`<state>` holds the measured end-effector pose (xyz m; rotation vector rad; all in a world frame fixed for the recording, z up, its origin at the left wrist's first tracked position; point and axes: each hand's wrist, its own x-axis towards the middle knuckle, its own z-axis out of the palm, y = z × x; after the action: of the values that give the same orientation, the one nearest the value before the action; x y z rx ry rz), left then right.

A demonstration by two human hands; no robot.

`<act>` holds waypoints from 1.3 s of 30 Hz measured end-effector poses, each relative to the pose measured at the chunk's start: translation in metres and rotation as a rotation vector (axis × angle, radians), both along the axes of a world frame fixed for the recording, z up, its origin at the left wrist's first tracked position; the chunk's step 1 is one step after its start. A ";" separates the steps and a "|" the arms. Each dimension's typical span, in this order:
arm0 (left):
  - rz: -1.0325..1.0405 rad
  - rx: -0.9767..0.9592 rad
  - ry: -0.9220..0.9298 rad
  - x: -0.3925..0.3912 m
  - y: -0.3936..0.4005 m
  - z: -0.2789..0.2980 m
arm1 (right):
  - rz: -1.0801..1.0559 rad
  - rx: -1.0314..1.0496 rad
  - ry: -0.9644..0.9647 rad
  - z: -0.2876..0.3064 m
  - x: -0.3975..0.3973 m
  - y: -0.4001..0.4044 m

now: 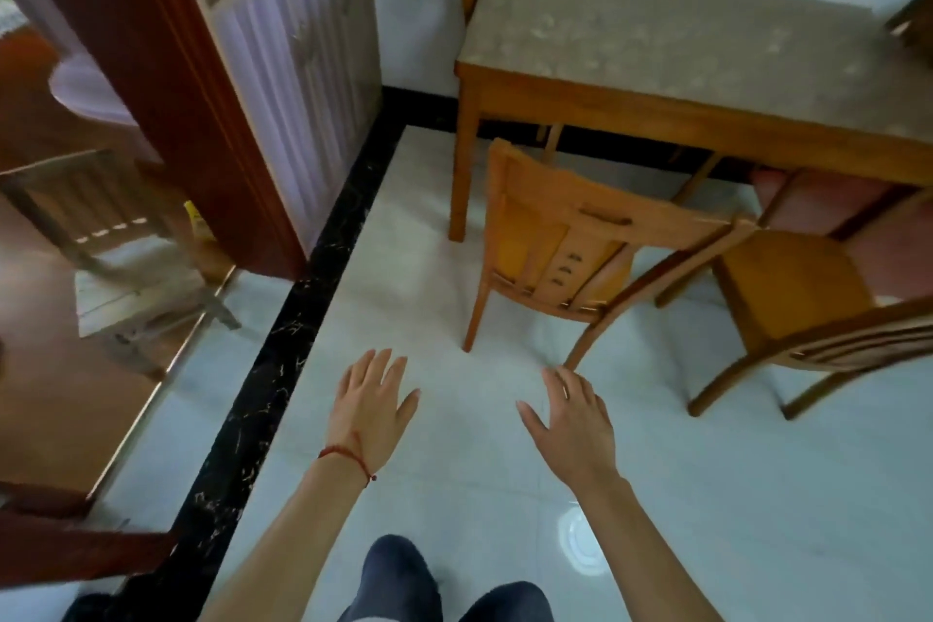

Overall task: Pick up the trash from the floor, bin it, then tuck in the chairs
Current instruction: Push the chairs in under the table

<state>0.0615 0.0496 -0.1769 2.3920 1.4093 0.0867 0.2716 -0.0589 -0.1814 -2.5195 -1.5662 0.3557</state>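
Both hands, left hand (376,399) and right hand (570,419), hover empty with fingers spread over the floor (454,495). No trash shows there. Nearest chair (580,237) stands out from the worktop (681,51); grasp its backrest evenly and push straight.

I see two orange-brown wooden slat-backed chairs upright on the pale tiles: the nearer chair (570,248) partly under the table corner (angled), the right-hand chair (802,303) pulled well out.
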 end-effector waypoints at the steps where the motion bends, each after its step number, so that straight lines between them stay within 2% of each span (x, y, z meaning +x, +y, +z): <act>1: -0.030 -0.004 -0.010 0.009 0.005 0.003 | -0.032 0.004 0.002 0.003 0.005 -0.002; 9: -0.234 0.053 -0.065 0.071 0.047 0.027 | -0.229 0.095 0.003 0.031 0.031 0.009; 19: -0.301 0.055 -0.111 0.161 0.081 0.041 | -0.351 0.115 0.024 0.053 0.100 0.030; 24: -0.199 -0.015 -0.197 0.209 0.102 0.048 | -0.390 0.159 0.135 0.067 0.146 0.055; 34: 0.185 -0.336 -0.506 0.280 0.127 0.068 | -0.708 0.476 0.690 0.086 0.207 0.103; 39: 0.308 -0.458 -0.588 0.301 0.152 0.070 | -0.842 0.518 0.810 0.068 0.226 0.130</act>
<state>0.3627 0.2014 -0.1071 1.5882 1.3121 0.4525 0.4977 0.0707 -0.1130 -1.9678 -0.2135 0.6178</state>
